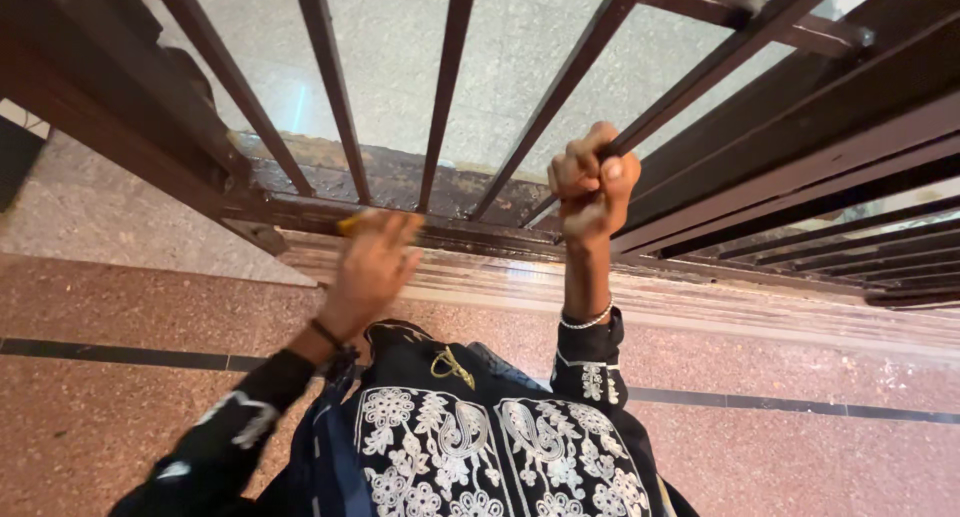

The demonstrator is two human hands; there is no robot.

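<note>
Dark metal gate, both hands at its bars.
Right hand clenched around a slanted bar; left hand, blurred, pressing something yellow against the gate's bottom rail, grip unclear.

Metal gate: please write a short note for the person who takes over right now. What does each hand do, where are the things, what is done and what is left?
Left hand: blurred, at the bottom rail of the dark metal gate, with a small yellow thing at its fingertips; too blurred to say what it is or whether it is gripped.
Right hand: closed around one slanted bar of the gate, low down.
Gate stands over a worn threshold between the speckled floors.
Done: not possible to judge from this view.
Left: likewise unclear; check the bottom rail near the yellow thing.
</note>
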